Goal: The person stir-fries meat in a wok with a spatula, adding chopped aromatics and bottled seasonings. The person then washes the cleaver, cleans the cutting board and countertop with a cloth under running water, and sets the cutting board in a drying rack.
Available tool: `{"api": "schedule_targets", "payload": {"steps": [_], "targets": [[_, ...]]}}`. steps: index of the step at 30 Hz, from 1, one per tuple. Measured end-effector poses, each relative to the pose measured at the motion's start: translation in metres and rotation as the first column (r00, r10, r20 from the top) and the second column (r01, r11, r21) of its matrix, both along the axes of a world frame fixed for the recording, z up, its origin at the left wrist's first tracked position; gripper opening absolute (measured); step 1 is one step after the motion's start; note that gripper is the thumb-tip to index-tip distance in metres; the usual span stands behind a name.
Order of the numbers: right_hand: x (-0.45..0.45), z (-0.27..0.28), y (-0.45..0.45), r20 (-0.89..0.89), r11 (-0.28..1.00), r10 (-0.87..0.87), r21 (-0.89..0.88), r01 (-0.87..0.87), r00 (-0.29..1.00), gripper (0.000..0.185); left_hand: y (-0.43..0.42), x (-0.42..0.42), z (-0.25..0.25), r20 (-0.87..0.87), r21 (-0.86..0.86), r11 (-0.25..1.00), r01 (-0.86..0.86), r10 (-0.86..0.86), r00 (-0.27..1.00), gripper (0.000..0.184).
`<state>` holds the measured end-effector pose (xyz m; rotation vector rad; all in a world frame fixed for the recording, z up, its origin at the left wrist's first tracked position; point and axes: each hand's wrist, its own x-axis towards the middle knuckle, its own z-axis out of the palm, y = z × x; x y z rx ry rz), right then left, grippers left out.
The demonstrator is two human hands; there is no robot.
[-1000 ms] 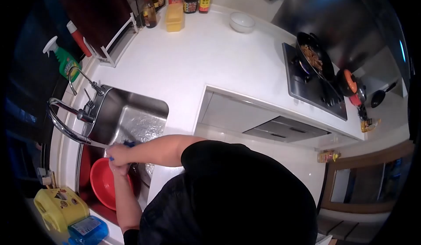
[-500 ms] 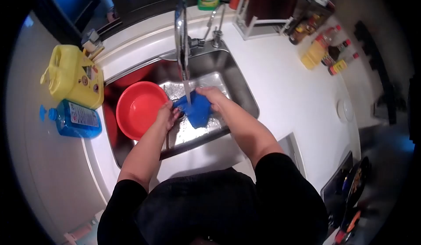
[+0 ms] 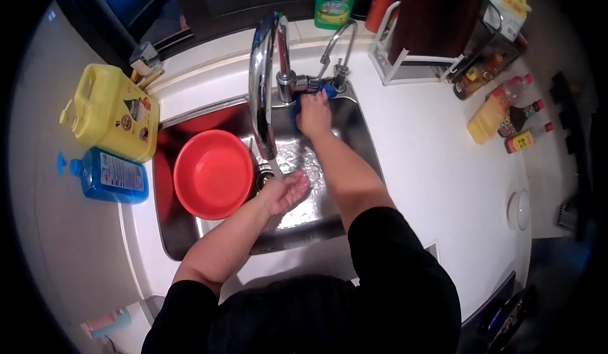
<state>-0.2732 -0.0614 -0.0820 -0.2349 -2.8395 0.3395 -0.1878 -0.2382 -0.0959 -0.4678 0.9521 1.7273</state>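
Observation:
Water runs from the chrome faucet [image 3: 263,88] onto my left hand [image 3: 286,192], which is palm up with its fingers spread and nothing in it. Below the hand is the wet floor of the steel sink [image 3: 329,211]. At the sink's back edge, my right hand [image 3: 314,112] is closed on a blue cloth [image 3: 296,112], beside the faucet's base and handle. Part of the cloth shows past the fingertips; the rest is hidden by the hand. A red basin [image 3: 214,175] sits in the sink's left side, left of my left hand.
Left of the sink stand a yellow jug [image 3: 117,113] and a blue pump bottle [image 3: 114,175]. A small curved tap [image 3: 339,46] and a green spray bottle [image 3: 334,2] are behind it. On the right counter are a white rack [image 3: 411,69], several sauce bottles [image 3: 529,140] and a white bowl [image 3: 519,210].
My right hand has carried the blue cloth from under the stream back to the faucet's base. My left hand has let go of the cloth and moved right, opening under the water.

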Motion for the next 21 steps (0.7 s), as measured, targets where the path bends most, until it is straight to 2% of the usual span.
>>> {"api": "schedule_targets", "payload": {"steps": [3,6,7,8,10,13,16,17,18,20,21], "targets": [[-0.002,-0.008,0.021,-0.034,0.975,0.113,0.196,-0.104,0.993,0.034,0.009,0.0,-0.002,0.042,-0.017,0.999,-0.049,0.049,0.998,0.018],[-0.004,-0.015,0.04,-0.164,0.968,0.03,0.251,0.012,0.986,0.03,0.014,0.001,0.007,0.019,0.004,0.999,-0.036,0.036,0.999,0.018],[-0.006,-0.013,0.042,-0.076,0.981,-0.008,0.193,0.022,0.997,0.026,0.015,0.001,0.011,0.0,0.022,0.999,-0.024,0.024,1.0,0.018],[-0.005,0.0,0.038,-0.054,0.992,-0.125,-0.004,0.125,0.991,0.024,0.016,0.002,0.012,0.002,0.026,0.999,-0.028,0.028,1.0,0.018],[-0.003,0.026,0.02,0.052,0.868,-0.324,-0.38,0.319,0.945,0.023,0.014,0.001,0.013,0.001,0.031,0.999,-0.04,0.04,0.999,0.018],[0.008,0.022,0.014,-0.01,0.918,-0.326,-0.241,0.314,0.945,0.024,0.0,-0.001,0.017,-0.006,0.037,0.999,-0.03,0.03,1.0,0.017],[0.03,0.018,0.006,0.02,0.973,-0.228,-0.038,0.228,0.974,0.016,-0.014,0.0,0.02,0.026,0.039,0.999,-0.023,0.022,0.999,0.017],[0.04,0.007,-0.001,-0.061,0.983,-0.121,-0.144,0.112,0.991,0.016,-0.017,-0.001,0.005,-0.019,0.05,0.999,0.007,-0.006,1.0,0.017],[0.051,-0.005,-0.011,-0.149,0.97,-0.025,-0.243,-0.012,0.988,0.016,-0.02,-0.003,-0.008,0.016,0.06,0.998,-0.006,0.005,1.0,0.021],[0.065,-0.016,-0.041,-0.032,0.874,-0.034,-0.485,0.014,0.999,0.022,-0.023,-0.013,-0.02,0.071,0.071,0.997,-0.029,0.024,0.997,0.03],[0.074,-0.018,-0.058,0.068,0.766,-0.051,-0.637,0.083,0.996,0.023,-0.018,-0.006,0.017,0.143,-0.111,0.983,-0.146,0.161,0.976,0.048]]}}
